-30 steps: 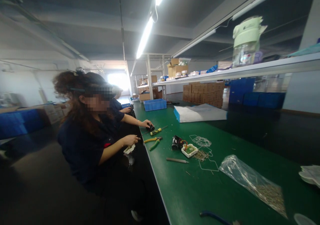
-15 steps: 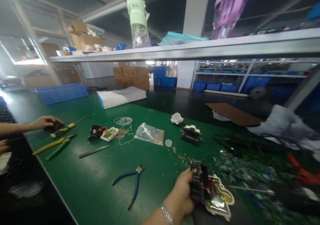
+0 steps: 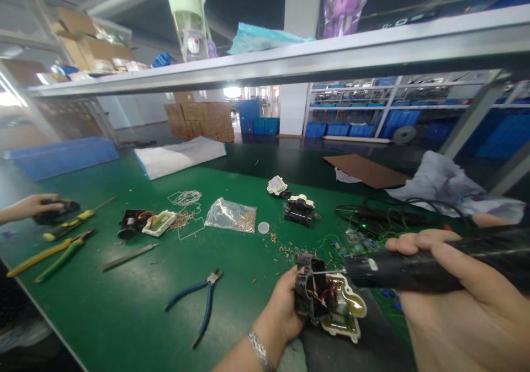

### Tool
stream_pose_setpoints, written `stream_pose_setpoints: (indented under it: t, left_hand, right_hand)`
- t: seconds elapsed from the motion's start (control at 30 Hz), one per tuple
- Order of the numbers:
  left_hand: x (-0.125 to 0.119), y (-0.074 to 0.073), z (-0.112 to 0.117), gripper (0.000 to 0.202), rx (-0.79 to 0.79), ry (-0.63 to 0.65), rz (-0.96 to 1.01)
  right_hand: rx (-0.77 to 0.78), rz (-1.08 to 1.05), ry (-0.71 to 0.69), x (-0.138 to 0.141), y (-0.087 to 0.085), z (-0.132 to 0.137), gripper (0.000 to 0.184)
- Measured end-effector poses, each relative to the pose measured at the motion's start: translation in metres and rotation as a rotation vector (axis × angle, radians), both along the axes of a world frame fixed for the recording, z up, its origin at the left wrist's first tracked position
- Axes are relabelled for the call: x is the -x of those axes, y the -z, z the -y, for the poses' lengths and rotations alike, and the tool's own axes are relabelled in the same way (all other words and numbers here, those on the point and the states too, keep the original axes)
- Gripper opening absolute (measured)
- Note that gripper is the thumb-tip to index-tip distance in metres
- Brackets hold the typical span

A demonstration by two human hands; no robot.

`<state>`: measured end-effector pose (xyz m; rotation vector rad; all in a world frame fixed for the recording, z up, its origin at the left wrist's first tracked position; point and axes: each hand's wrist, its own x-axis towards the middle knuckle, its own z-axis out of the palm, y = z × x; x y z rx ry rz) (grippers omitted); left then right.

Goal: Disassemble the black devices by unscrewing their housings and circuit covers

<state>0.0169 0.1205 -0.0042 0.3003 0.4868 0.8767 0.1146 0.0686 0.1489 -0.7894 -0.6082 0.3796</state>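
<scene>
My left hand (image 3: 285, 303) is closed round a black plastic housing (image 3: 307, 289), tilted so its open side faces right. Red and yellow wires run from it to a cream-rimmed cover (image 3: 345, 311) with a circuit board inside, hanging open at its right. In my right hand (image 3: 459, 283) lies a black electric screwdriver (image 3: 397, 267), held level with fingers wrapped about its body. Its thin bit (image 3: 327, 272) points left into the housing; whether the tip touches a screw I cannot make out. Small brass-coloured screws (image 3: 290, 249) are scattered just behind the housing.
Blue-handled cutters (image 3: 207, 300) lie left of my left hand. Behind are a clear bag of screws (image 3: 232, 216) and another black-and-white unit (image 3: 298, 211). At far left, another person's hand (image 3: 37, 206) touches a black part. A shelf (image 3: 265, 57) crosses above the table.
My right hand has come into view from the right with the electric screwdriver, its bit now at the housing. The view has shifted right, and the housing is turned slightly in my left hand.
</scene>
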Motion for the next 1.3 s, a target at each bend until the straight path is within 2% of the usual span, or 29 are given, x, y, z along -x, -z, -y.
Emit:
stream_pose_setpoints:
  t: [0.1,0.27,0.33,0.43,0.57,0.8,1.0,1.2,1.3]
  left_hand:
    - [0.001,-0.002,0.001,0.023,-0.023,0.003,-0.009]
    - [0.001,-0.004,0.002,0.025,-0.075,0.02,-0.048]
    - [0.002,-0.005,0.001,0.023,-0.099,0.033,-0.066]
    - [0.005,-0.005,0.0,0.023,-0.155,0.054,-0.102]
    - [0.011,-0.008,-0.002,0.029,-0.273,0.054,-0.161]
    - [0.016,-0.015,-0.001,0.035,-0.515,0.078,-0.35]
    - [0.016,-0.014,-0.002,0.035,-0.474,0.073,-0.347]
    - [0.022,-0.011,-0.012,0.032,-0.365,-0.074,-0.298]
    - [0.025,-0.008,-0.017,0.025,-0.288,-0.135,-0.276]
  right_hand:
    - [-0.039,-0.055,-0.006,-0.002,0.0,-0.001,0.035]
    - [-0.056,-0.024,-0.002,-0.001,0.001,-0.003,0.047]
    - [-0.052,-0.017,-0.02,-0.002,0.0,-0.004,0.046]
    - [0.007,-0.061,-0.033,-0.009,-0.001,-0.006,0.04]
    - [0.099,-0.121,-0.053,-0.024,0.0,-0.008,0.044]
    - [0.173,0.016,-0.175,-0.031,-0.001,-0.001,0.044]
    - [0.234,0.053,-0.254,-0.029,0.0,0.002,0.052]
    - [0.385,0.159,-0.384,-0.028,0.002,0.004,0.053]
    - [0.447,0.294,-0.465,-0.026,0.003,0.006,0.048]
